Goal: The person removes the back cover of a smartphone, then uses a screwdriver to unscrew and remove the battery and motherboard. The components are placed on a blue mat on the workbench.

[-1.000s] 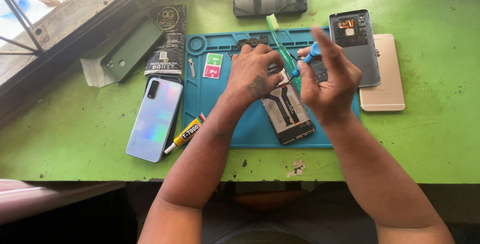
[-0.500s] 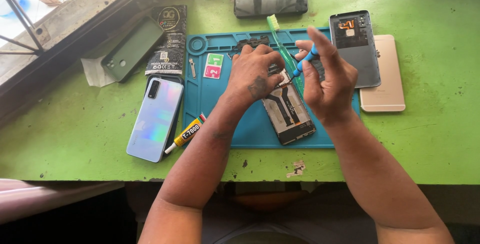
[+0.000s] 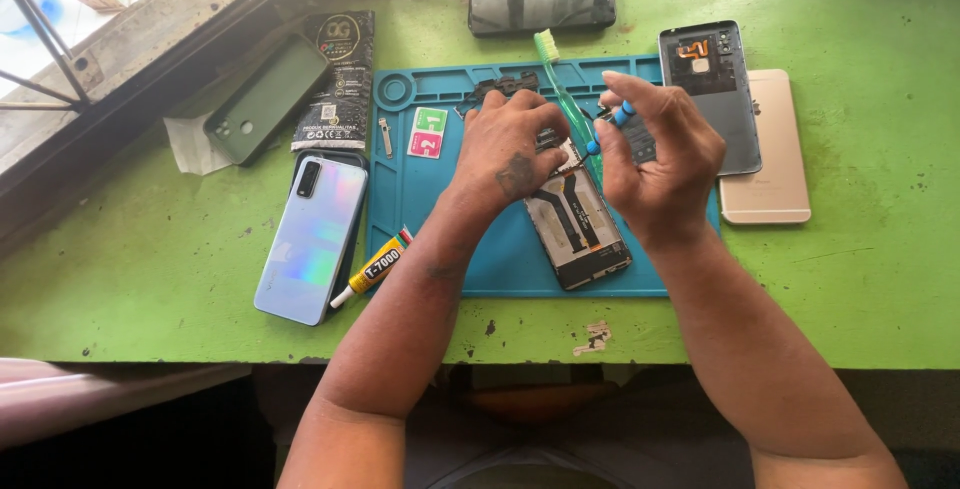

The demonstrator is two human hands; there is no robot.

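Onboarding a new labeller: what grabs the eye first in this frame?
Mid-frame, the left hand presses on an opened phone with exposed dark internals, lying on a blue rubber work mat; the right hand pinches a slim blue-handled tool just above it. Next, the iridescent pale-blue phone lying left of the mat on the bright green tabletop.

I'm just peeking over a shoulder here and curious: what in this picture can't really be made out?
Head view only:
- Top of the opened phone: covered by the left hand.
- Tip of the blue-handled tool: hidden between the right hand and the phone; too small to identify.
- Gold phone: left side lies under the grey back cover.
- Small parts at the blue mat top edge: too small to tell.
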